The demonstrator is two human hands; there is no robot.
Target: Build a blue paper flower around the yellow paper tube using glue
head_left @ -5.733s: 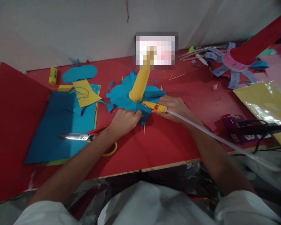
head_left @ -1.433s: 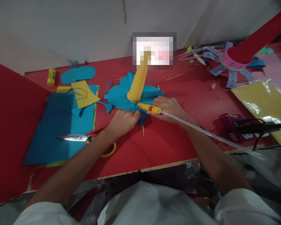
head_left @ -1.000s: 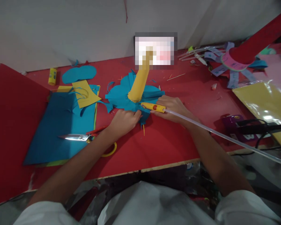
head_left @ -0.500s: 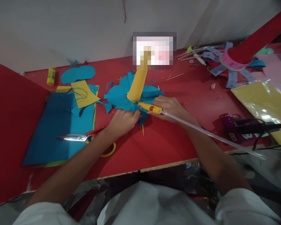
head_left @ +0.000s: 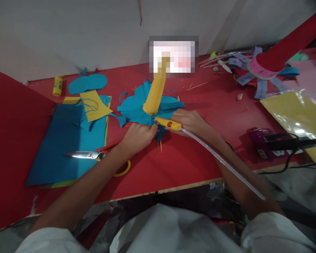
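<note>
My right hand (head_left: 191, 120) is wrapped round a small yellow glue gun (head_left: 168, 123), its nozzle pointing left. A long clear glue stick (head_left: 222, 161) trails from its back end, over my right forearm. The nozzle is close to a blue paper cutout (head_left: 133, 105) and to my left fingertips. My left hand (head_left: 142, 137) is closed at the front edge of that cutout, fingers pinched on the blue paper. From the middle of the cutout rises a yellow paper tube (head_left: 155, 96), leaning slightly right. Its upper end lies over a blurred-out patch.
Scissors (head_left: 86, 155) lie on blue sheets (head_left: 55, 140) at left, near a yellow paper piece (head_left: 94, 105) and a yellow glue tube (head_left: 57, 86). A purple box (head_left: 260, 140) with black cables stands right. Behind it are a yellow plastic-wrapped pack (head_left: 292, 109) and a red cone (head_left: 292, 45).
The back end of the glue stick has swung down and to the left, and the glue gun has tilted slightly. Both hands stay nearly in place.
</note>
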